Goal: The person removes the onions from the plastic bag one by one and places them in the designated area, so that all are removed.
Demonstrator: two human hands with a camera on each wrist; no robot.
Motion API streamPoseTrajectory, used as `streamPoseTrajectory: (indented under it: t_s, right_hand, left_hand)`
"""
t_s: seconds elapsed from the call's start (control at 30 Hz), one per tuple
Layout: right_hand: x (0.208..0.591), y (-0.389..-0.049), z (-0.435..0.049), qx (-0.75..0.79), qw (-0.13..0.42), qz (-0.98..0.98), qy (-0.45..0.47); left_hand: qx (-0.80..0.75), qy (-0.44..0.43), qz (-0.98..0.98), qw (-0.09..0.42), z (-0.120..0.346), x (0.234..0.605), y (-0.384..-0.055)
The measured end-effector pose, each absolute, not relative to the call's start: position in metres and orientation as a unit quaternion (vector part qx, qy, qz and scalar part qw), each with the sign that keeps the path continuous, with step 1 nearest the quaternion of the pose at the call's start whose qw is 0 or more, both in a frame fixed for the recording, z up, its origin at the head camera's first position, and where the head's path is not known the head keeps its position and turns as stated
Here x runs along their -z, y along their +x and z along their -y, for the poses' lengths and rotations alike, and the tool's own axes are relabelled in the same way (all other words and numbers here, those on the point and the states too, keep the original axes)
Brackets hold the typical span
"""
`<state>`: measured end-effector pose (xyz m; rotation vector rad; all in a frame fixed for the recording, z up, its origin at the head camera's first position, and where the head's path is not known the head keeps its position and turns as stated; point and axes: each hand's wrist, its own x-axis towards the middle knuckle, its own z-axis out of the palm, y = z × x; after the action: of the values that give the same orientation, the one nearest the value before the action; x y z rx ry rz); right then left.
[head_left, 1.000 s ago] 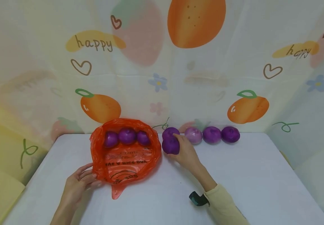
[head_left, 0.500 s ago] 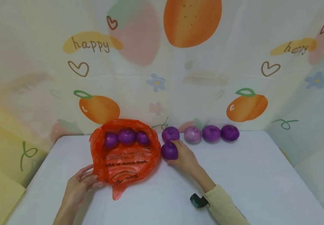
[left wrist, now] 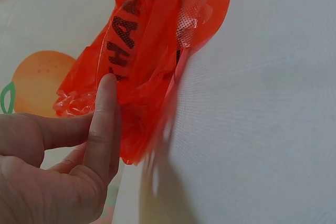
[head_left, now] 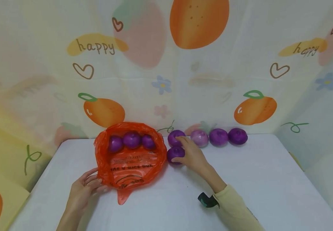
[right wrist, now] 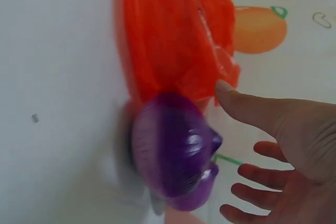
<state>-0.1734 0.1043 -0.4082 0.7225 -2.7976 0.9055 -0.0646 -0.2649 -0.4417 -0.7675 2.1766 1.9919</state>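
Note:
A red plastic bag (head_left: 134,183) lies with its mouth held wide, and three purple onions (head_left: 132,140) sit inside it. At its left side my left hand (head_left: 81,192) touches the plastic with fairly straight fingers; the left wrist view has the index finger (left wrist: 102,129) against the bag. Right of the bag, a purple onion (head_left: 175,156) rests on the table in front of another onion (head_left: 175,138). My right hand (head_left: 193,155) hovers over the front onion, thumb and fingers spread. In the right wrist view a gap separates that hand from the onion (right wrist: 170,145).
Along the table's back edge, a paler onion (head_left: 199,138) and two darker onions (head_left: 218,137) continue the row to the right. A fruit-printed cloth (head_left: 206,106) hangs behind the white table (head_left: 160,211).
My right hand brought the onion toward me, set it in front of the back row beside the bag, and loosened its fingers from it. The left hand stays at the bag.

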Motion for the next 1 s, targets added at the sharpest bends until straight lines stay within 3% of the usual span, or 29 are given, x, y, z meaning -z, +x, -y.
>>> streamPoseTrajectory:
  t_s: [0.2,0.43,0.77,1.0]
  right_hand:
    - [0.394,-0.175,-0.086,-0.341,0.085,0.896,0.271]
    - [0.387,-0.167,-0.04,-0.381,0.008,0.864,0.329]
    - [0.393,-0.174,0.019,-0.111,-0.019,0.926,0.361]
    - [0.404,-0.194,0.038,0.026,0.009,0.944,0.328]
  left_hand:
    - [-0.663,-0.243,-0.706,0.048,0.264,0.442,-0.065]
    - [-0.657,-0.244,-0.711,0.049,0.265,0.443,-0.063]
    - [-0.669,-0.238,-0.703,0.043,0.265,0.441,-0.062]
    - [-0.665,-0.242,-0.705,0.043,0.267,0.441,-0.061]
